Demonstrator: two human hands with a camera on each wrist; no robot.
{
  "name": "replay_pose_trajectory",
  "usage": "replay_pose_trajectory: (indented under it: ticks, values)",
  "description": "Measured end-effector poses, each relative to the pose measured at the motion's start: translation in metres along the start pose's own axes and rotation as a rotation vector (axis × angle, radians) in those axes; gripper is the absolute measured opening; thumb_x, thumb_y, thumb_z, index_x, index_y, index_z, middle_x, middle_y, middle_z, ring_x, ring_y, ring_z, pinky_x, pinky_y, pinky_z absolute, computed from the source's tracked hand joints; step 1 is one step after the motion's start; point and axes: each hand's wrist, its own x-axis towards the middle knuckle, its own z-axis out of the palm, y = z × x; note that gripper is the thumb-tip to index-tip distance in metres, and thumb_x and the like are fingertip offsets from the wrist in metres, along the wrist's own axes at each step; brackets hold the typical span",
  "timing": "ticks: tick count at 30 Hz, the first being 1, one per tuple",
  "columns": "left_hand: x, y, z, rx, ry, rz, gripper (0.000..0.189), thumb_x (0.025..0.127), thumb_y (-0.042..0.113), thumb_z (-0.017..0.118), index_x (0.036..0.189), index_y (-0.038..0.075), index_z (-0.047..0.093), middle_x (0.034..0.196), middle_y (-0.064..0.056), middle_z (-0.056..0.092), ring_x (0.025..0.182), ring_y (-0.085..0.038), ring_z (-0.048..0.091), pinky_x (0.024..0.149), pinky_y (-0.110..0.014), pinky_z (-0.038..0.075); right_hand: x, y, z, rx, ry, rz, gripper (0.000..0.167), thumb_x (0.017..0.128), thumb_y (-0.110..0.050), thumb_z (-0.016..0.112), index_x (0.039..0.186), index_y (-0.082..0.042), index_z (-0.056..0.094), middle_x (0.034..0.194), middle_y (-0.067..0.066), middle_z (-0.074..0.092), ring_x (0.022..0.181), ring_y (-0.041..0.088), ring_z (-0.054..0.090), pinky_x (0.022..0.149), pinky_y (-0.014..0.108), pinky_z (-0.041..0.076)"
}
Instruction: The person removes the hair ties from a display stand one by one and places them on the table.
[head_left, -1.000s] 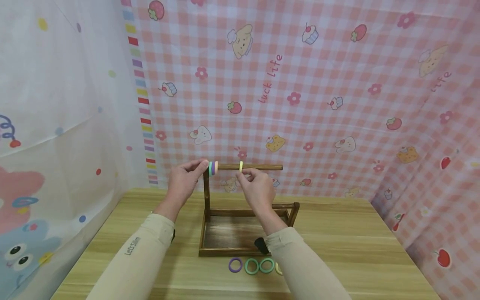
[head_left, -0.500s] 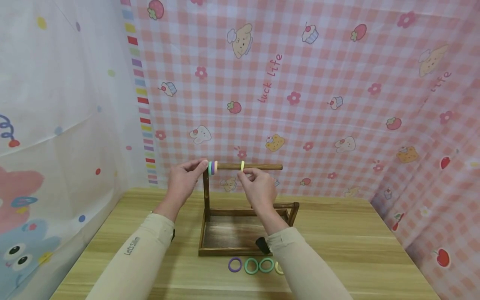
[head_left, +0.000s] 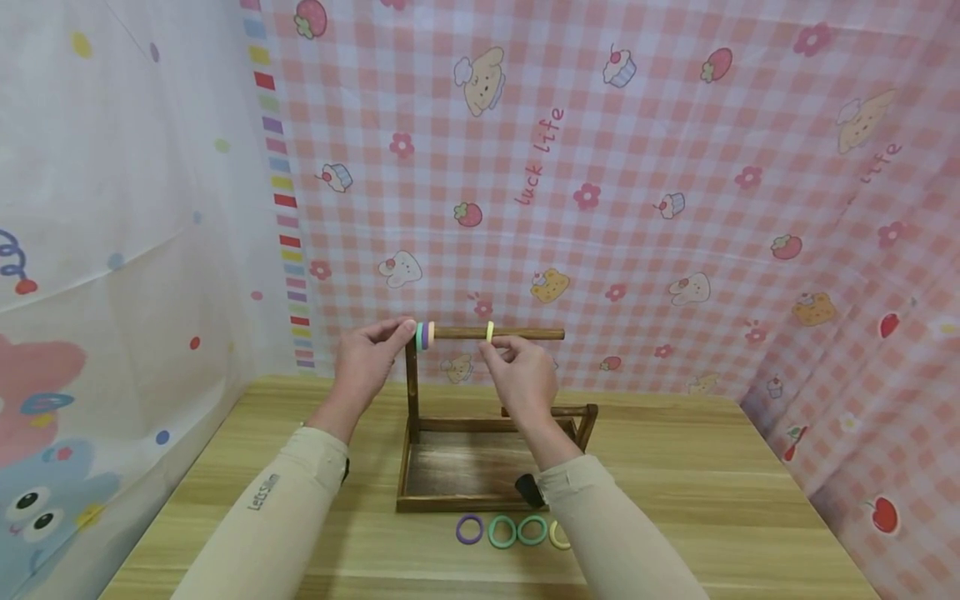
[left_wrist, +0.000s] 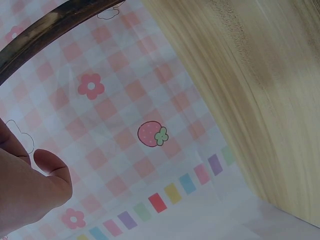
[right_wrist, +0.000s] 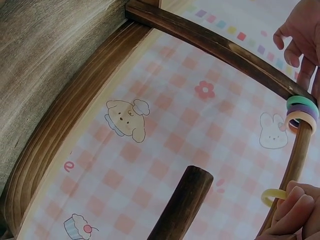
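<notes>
A dark wooden rack holds a horizontal rod [head_left: 528, 333] atop its left post [head_left: 412, 387]. My left hand [head_left: 366, 357] grips the rack's upper left corner between thumb and fingers. Right beside it, a green ring [right_wrist: 296, 101], a purple ring [right_wrist: 312, 109] and a peach ring [right_wrist: 309, 120] sit together around the rod's left end. Near the rod's middle, my right hand [head_left: 522, 379] pinches a thin yellow ring [head_left: 491, 331] by its lower edge. That ring encircles the rod, apart from the other three.
The rack's tray base [head_left: 427, 505] stands on a wood-grain table [head_left: 675, 500], with a lower, shorter rod [right_wrist: 182, 205] at its right. In front lie a purple ring [head_left: 469, 542], two green rings [head_left: 502, 546] and a yellow ring [head_left: 556, 542] partly behind the right sleeve. A checked cloth [head_left: 637, 242] hangs behind.
My right hand has slid the yellow ring slightly to the right along the rod. The left hand and the three rings beside it have stayed in place.
</notes>
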Motion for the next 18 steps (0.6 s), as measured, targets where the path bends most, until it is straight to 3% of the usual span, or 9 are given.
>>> replay_pose_trajectory:
  ticks: [18]
  values:
    - [0.0009, -0.0004, -0.0002, -0.003, 0.002, -0.010, 0.055, 0.095, 0.064, 0.073, 0.133, 0.025, 0.077, 0.134, -0.007, 0.076, 0.105, -0.020, 0.066, 0.082, -0.028, 0.055, -0.0003, 0.0044, -0.0051, 0.001, -0.006, 0.041, 0.029, 0.099, -0.045, 0.077, 0.107, -0.019, 0.085, 0.079, 0.002, 0.077, 0.053, 0.013, 0.056, 0.043, 0.027, 0.035]
